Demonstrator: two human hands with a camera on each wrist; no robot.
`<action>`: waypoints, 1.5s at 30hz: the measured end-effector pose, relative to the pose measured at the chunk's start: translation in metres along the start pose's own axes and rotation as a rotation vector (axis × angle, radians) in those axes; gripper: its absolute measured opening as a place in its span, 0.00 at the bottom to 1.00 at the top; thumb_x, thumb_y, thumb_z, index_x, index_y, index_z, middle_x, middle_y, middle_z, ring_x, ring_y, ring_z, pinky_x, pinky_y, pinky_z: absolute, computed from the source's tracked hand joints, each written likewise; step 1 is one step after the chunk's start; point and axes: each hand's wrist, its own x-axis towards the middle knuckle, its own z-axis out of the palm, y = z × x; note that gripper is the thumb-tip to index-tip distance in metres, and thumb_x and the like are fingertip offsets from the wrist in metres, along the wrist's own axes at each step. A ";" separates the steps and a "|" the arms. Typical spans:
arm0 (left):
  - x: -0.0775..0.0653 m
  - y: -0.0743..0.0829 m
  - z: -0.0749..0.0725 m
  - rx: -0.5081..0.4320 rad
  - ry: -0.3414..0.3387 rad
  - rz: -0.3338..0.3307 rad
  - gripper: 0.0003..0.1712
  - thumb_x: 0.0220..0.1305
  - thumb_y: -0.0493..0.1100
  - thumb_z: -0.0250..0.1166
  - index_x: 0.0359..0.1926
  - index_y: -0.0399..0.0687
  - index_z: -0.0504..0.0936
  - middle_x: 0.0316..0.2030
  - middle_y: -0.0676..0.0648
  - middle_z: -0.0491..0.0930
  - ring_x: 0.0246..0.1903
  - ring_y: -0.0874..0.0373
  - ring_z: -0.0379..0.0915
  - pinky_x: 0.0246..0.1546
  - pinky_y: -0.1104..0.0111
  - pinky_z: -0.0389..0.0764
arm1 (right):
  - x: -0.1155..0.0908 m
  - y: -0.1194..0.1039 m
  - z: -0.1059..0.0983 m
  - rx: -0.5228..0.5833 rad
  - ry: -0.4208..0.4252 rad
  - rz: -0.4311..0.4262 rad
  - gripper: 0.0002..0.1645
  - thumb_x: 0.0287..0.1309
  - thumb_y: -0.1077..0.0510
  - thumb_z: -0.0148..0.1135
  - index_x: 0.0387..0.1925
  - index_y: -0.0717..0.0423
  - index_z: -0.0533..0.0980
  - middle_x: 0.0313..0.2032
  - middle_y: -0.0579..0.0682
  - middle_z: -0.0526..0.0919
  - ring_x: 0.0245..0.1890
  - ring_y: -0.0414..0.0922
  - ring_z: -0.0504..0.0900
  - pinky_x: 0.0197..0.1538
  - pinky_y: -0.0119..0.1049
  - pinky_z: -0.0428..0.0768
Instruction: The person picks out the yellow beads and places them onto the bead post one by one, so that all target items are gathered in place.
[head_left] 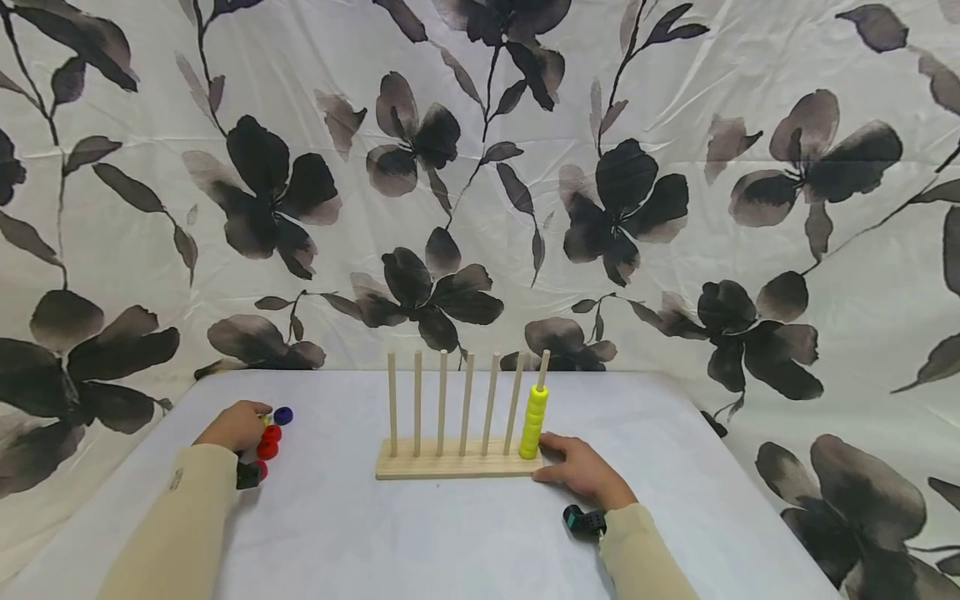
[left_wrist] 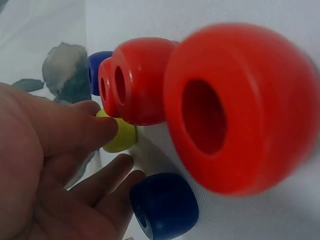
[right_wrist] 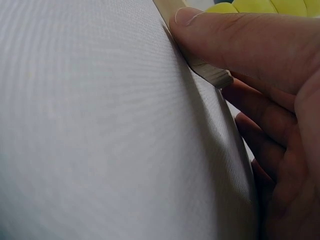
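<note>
My left hand (head_left: 234, 427) is at the table's left, with thumb and fingertip at a yellow bead (left_wrist: 120, 137), pinching it. Close by lie red beads (head_left: 267, 450), a blue bead (head_left: 282, 415) beyond the fingertips, and a dark blue bead (left_wrist: 165, 206) beside the lower fingers in the left wrist view. My right hand (head_left: 583, 471) grips the right end of a wooden peg rack (head_left: 457, 468), its thumb along the front edge. Several yellow beads (head_left: 533, 423) are stacked on the rack's rightmost peg; the other pegs are bare.
A white cloth covers the table (head_left: 337, 533). Behind it hangs a floral curtain (head_left: 480, 208). The upright pegs (head_left: 442, 400) stand in a row across the middle, between the two hands.
</note>
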 end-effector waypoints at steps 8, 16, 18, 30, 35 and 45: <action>-0.003 0.000 0.003 0.045 0.052 0.035 0.27 0.62 0.32 0.50 0.61 0.22 0.65 0.51 0.24 0.72 0.42 0.39 0.68 0.44 0.51 0.76 | 0.000 -0.001 0.000 -0.001 -0.006 0.020 0.44 0.47 0.45 0.74 0.66 0.48 0.70 0.68 0.51 0.69 0.71 0.57 0.62 0.70 0.61 0.59; 0.003 -0.002 0.008 0.089 0.179 0.038 0.21 0.59 0.30 0.56 0.53 0.21 0.72 0.44 0.25 0.77 0.38 0.40 0.73 0.43 0.48 0.79 | 0.001 0.002 -0.001 -0.006 0.001 0.005 0.43 0.47 0.45 0.74 0.66 0.47 0.70 0.68 0.52 0.69 0.71 0.57 0.62 0.70 0.61 0.59; 0.004 -0.005 0.008 0.090 0.190 0.034 0.21 0.58 0.30 0.57 0.52 0.21 0.73 0.44 0.25 0.77 0.38 0.39 0.74 0.44 0.47 0.79 | 0.001 0.002 -0.001 0.000 -0.003 0.005 0.44 0.47 0.45 0.74 0.66 0.47 0.70 0.68 0.52 0.69 0.71 0.57 0.62 0.70 0.61 0.59; -0.005 -0.006 0.000 0.104 0.207 0.043 0.22 0.59 0.32 0.57 0.53 0.20 0.72 0.49 0.23 0.74 0.42 0.34 0.74 0.48 0.42 0.77 | -0.001 -0.001 -0.002 0.011 0.003 0.008 0.44 0.47 0.46 0.74 0.66 0.48 0.70 0.68 0.53 0.68 0.71 0.58 0.61 0.70 0.61 0.59; -0.013 -0.002 -0.006 0.094 0.173 0.045 0.23 0.60 0.33 0.56 0.54 0.21 0.71 0.51 0.22 0.73 0.46 0.30 0.72 0.49 0.40 0.76 | -0.001 -0.001 0.000 0.004 0.005 0.021 0.44 0.46 0.46 0.74 0.66 0.48 0.70 0.68 0.53 0.68 0.71 0.58 0.61 0.70 0.62 0.59; -0.019 0.014 -0.010 0.050 0.177 0.008 0.24 0.63 0.31 0.53 0.59 0.24 0.69 0.56 0.23 0.68 0.52 0.30 0.67 0.56 0.38 0.71 | -0.002 -0.002 -0.001 0.004 -0.020 0.003 0.44 0.48 0.45 0.73 0.67 0.48 0.69 0.70 0.53 0.67 0.72 0.58 0.60 0.71 0.61 0.58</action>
